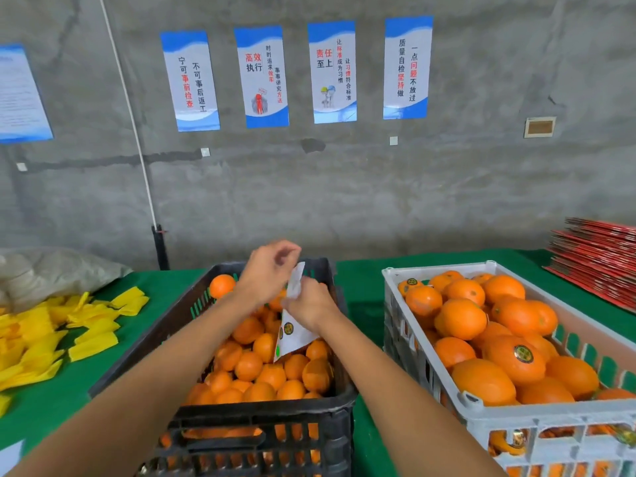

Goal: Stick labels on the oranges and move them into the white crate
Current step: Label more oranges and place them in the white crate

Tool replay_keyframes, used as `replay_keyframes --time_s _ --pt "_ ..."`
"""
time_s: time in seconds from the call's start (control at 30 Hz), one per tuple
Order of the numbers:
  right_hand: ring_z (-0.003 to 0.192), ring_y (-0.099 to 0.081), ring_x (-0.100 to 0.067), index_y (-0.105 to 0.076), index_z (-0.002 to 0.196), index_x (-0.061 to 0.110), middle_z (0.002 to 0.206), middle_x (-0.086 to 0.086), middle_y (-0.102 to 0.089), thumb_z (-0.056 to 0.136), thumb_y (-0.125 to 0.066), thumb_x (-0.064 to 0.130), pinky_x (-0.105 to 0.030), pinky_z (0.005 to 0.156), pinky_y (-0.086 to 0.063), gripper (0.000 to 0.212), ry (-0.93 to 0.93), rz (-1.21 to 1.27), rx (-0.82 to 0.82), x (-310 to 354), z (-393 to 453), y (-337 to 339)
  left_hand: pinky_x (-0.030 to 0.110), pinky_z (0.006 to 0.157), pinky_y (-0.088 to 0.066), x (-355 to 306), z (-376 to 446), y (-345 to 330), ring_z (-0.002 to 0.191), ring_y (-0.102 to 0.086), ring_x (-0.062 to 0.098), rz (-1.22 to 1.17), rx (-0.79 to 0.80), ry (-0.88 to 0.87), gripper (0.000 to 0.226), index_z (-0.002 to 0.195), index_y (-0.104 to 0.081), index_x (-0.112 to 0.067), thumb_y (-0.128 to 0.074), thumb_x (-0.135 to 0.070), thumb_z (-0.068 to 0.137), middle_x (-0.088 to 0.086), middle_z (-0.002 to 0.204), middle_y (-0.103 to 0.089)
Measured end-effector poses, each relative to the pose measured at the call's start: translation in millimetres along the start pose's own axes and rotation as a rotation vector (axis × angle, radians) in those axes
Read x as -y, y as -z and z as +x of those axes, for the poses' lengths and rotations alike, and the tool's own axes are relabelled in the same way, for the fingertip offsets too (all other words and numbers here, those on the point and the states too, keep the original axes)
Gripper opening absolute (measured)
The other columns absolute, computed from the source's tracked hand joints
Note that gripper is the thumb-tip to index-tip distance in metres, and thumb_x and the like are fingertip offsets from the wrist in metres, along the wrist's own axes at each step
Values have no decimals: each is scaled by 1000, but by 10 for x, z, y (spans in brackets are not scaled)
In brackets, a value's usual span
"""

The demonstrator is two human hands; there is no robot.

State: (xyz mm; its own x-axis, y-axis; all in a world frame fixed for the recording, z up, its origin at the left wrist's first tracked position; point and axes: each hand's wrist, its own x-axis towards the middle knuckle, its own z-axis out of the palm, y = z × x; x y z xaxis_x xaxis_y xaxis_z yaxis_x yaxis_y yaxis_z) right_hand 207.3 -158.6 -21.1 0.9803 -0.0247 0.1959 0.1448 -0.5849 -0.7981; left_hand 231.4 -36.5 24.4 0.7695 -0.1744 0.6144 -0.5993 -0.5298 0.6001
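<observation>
A black crate [330, 404] in front of me holds many unlabelled oranges [272, 373]. To its right stands the white crate [537, 416], heaped with oranges, some bearing round dark labels [523, 353]. Both hands are raised over the black crate. My right hand [309, 304] grips a white label sheet [292, 335] that hangs down with round stickers on it. My left hand [268, 266] pinches at the sheet's top end, fingers curled; whether a sticker is between them I cannot tell.
A green cloth [364, 304] covers the table. Yellow paper pieces [51, 335] lie scattered at the left, with a grey bag [51, 273] behind them. A stack of red flat cartons [599, 256] sits at the far right. Posters hang on the concrete wall.
</observation>
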Motion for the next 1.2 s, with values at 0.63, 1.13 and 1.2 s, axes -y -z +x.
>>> replay_keyframes --time_s 0.63,1.13,1.2 --pt "106 -66 -27 -60 128 8 122 -12 -67 105 -52 22 -39 86 -58 28 27 246 -223 -76 207 -45 33 75 -59 445 -309 371 89 -65 6 297 318 -182 44 115 -76 -26 -82 -50 79 -11 105 -68" --pt "86 -63 -18 -47 136 12 115 2 -51 111 -39 32 -27 54 -62 33 163 68 -243 -58 130 -29 33 83 -63 491 -358 351 102 -74 16 -356 374 218 25 115 -78 -12 -75 -20 92 -1 108 -78" --pt "94 -63 -22 -48 134 12 117 0 -53 111 -39 32 -39 60 -64 31 174 109 -235 -46 120 -33 34 87 -62 491 -359 362 104 -74 18 -412 385 267 26 117 -76 -8 -74 -17 92 3 110 -78"
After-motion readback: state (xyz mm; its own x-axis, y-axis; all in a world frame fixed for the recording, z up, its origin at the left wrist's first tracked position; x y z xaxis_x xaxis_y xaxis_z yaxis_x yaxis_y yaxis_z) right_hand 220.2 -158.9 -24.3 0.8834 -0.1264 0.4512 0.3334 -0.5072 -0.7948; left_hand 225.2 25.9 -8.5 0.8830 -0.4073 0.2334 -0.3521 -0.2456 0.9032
